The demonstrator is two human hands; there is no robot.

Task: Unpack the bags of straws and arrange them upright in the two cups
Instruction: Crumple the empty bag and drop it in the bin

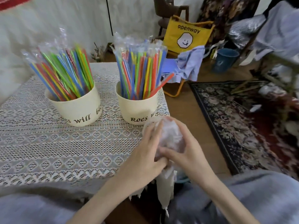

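Both hands, left hand (145, 152) and right hand (182, 152), clasp a crumpled plastic bag (169, 135) beside the right cup (137, 109); a stray elbow could topple its straws (140, 70).

Both hands meet at the table's (64, 143) near right corner, the left hand (145, 152) and right hand (182, 152) closed around a crumpled plastic bag (169, 135) between their fingers. Just beyond the fingertips stands the right cup (137, 109), straws (140, 73) upright in it. Left of that cup, farther from the fingers, stands the left cup (76, 109), holding straws too. Right of the fingers, a rug (242, 123) lies on the floor.
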